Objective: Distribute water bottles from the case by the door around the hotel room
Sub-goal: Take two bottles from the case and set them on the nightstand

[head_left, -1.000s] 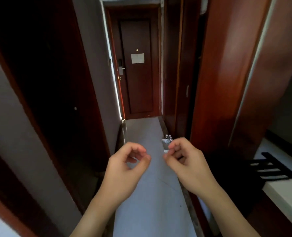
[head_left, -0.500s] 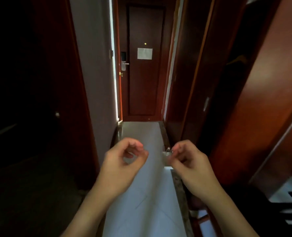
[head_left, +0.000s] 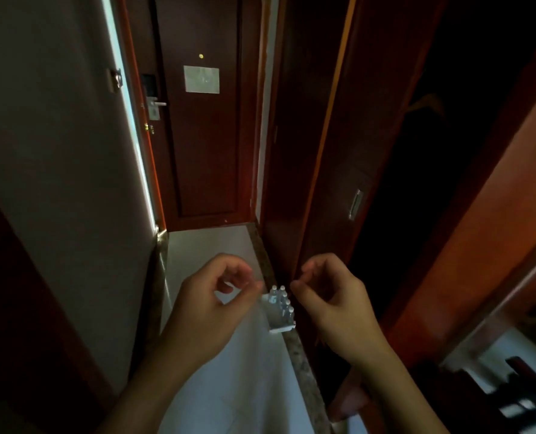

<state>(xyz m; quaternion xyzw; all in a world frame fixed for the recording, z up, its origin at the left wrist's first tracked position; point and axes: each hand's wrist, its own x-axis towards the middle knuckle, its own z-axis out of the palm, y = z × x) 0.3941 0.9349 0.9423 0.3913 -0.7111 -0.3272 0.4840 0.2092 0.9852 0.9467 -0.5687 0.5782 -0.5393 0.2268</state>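
Narrow dim hallway, pale tiled floor [head_left: 204, 255] with a speckled stone border along its right edge, dark wooden door [head_left: 204, 145] at the far end, wood closet panels on the right. Case of water bottles [head_left: 279, 311] sits on the floor against that right border, short of the door; white caps of several bottles show above a low tray or wrap, count unclear.

Left hand [head_left: 210, 308] and right hand [head_left: 335, 305] are both raised in front of the camera, fingers curled loosely with thumb near fingertips, holding nothing. Neither touches the case; it's on the floor beyond them, seen in the gap between the hands.

Handling guess: full bottles are moderately heavy, thin plastic, slightly squashy and smooth. Grip one round the body below the shoulder, or by the neck under the cap, and lift straight up so the neighbours don't tip. Whole case would be heavy; take it from underneath, both sides.
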